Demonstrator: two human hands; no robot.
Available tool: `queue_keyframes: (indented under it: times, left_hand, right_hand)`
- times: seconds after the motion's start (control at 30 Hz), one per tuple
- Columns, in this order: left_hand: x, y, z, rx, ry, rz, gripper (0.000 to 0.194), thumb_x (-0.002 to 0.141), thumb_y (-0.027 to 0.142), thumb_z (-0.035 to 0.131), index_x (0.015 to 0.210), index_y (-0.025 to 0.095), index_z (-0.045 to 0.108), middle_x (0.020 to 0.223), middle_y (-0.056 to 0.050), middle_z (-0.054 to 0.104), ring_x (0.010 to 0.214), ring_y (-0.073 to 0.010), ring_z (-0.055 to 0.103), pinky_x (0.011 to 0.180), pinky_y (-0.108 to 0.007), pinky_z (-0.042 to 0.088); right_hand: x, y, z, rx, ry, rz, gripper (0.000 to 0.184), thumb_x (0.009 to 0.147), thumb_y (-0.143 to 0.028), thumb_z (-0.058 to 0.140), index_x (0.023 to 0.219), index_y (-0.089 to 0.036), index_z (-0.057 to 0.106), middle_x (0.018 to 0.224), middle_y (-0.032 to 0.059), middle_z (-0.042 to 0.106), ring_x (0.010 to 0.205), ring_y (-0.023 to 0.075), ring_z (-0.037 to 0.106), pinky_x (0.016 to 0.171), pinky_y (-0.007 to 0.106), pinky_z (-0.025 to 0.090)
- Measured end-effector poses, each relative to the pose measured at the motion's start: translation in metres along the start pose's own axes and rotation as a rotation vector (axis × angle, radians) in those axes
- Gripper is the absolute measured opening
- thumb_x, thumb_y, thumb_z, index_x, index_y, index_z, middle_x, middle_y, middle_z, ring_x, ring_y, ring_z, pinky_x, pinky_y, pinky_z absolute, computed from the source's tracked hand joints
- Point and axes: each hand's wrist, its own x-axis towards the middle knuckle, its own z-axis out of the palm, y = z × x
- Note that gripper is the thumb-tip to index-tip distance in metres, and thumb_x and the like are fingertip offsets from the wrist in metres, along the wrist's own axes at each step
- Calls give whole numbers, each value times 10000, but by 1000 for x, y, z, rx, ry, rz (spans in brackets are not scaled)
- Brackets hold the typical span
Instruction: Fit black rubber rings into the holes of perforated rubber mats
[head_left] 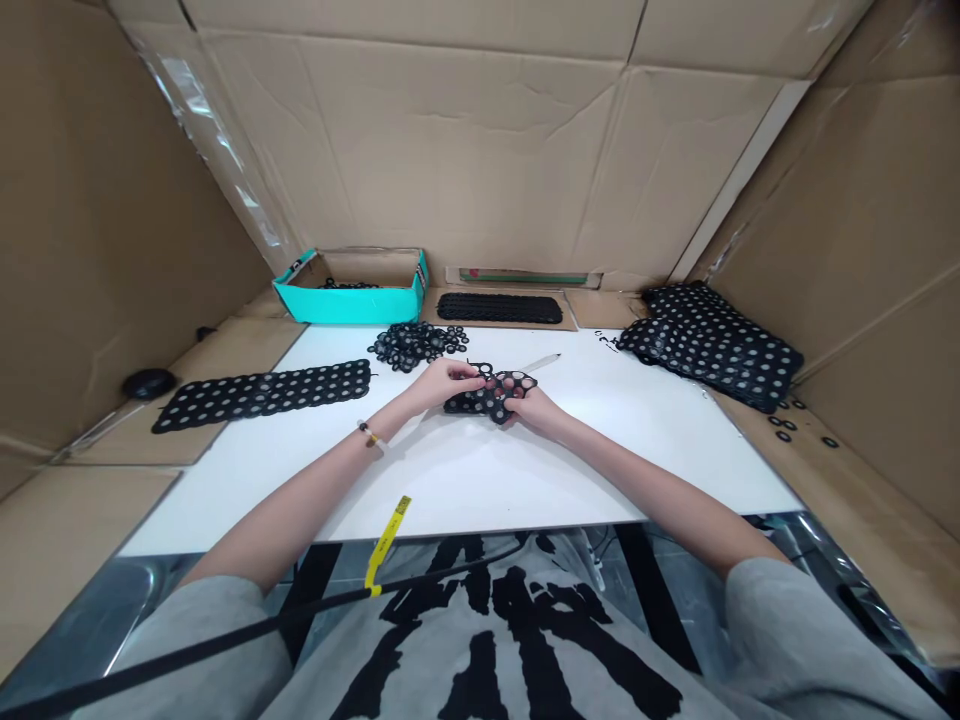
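Observation:
Over the middle of the white table, my right hand grips the edge of a small black mesh piece made of joined rings. My left hand is closed at its upper left side, thumb and fingers pinching by a ring at the edge; the exact point of contact is too small to make out. Part of the mesh hangs down and lies near the table below my fingers. Just behind my hands is a pile of loose black rings. A thin pale pointed tool rests behind my right hand.
A long black ring strip lies at left, near a round black object. At the back stand a turquoise box holding rings and another black strip. Stacked ring sheets and loose rings are at right. Cardboard walls enclose the table.

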Motion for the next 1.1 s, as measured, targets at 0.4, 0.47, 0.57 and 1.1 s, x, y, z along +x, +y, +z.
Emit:
queue_keyframes:
  times: [0.4,0.47,0.57,1.1]
  left_hand:
    - [12,-16,-8,-469,577,-275,325,576,433,775,757,166,740,857,-80,727,829,-235,612,670,-307,429]
    - [14,-27,-29,-326,741,-235,281,672,420,709,791,168,736,902,-83,724,895,-249,603,744,-335,442]
    - [10,-46,-62,124,862,-246,244,803,390,613,831,184,741,1044,-103,699,1086,-323,513,896,-440,401]
    - [0,-21,-47,358,-36,207,460,790,525,652,1174,275,692,1131,-52,699,1063,-268,492,976,-388,328]
  right_hand:
    - [11,13,-3,-59,-46,-60,385,617,-107,533,982,-204,608,964,25,713,721,160,644,693,323,563]
    - [9,12,-4,-52,-30,-101,427,570,-71,524,964,-207,618,993,21,719,905,182,656,856,350,543]
    - [5,8,-4,11,-30,-82,472,533,-62,506,968,-205,620,994,27,722,970,196,649,914,387,524]
    - [-1,-8,-3,135,-53,9,494,497,-67,506,957,-213,611,995,27,694,929,209,639,756,344,561]
